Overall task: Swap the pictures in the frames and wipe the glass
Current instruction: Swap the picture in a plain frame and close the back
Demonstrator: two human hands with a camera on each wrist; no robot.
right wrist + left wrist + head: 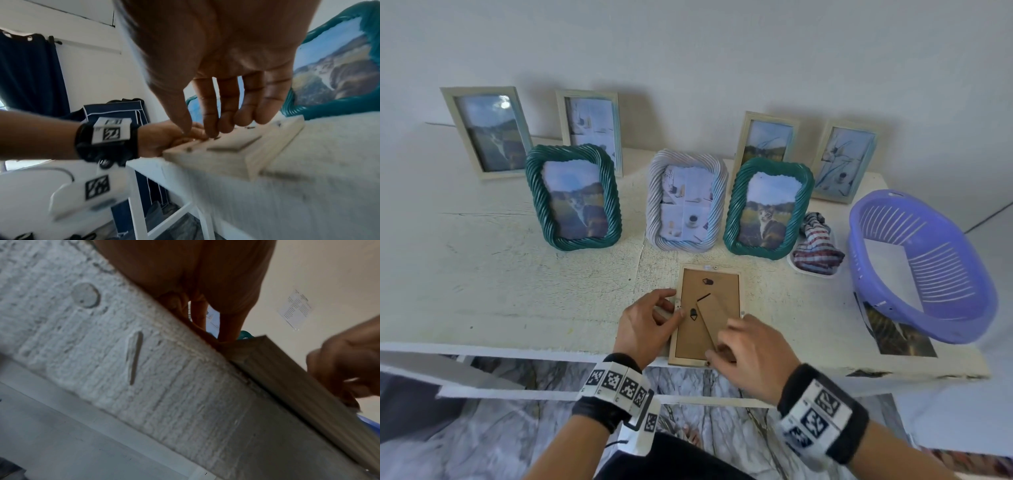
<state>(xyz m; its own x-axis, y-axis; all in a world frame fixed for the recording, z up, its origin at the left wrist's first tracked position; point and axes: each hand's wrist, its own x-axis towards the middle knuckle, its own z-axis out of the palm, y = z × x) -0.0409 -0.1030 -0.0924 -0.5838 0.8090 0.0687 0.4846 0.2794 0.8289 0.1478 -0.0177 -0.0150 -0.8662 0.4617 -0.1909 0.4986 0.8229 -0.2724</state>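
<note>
A pale wooden picture frame (686, 360) lies face down at the table's front edge, brown backing board (714, 287) up, with its stand leg and black turn clips showing. My left hand (666, 308) pinches the frame's left rail at a small metal tab; the left wrist view shows its fingers (228, 327) at the frame's corner (287, 378). My right hand (722, 346) arches over the lower right of the backing. In the right wrist view its fingertips (212, 129) point down onto the board (267, 154), near a clip. What lies under the palm is hidden.
Two green twisted frames (573, 200) (768, 205) and a white one (686, 202) stand behind, with several flat frames against the wall. A striped cloth (816, 250) lies on a white dish at the right. A purple basket (921, 263) rests partly on a loose photo (900, 337).
</note>
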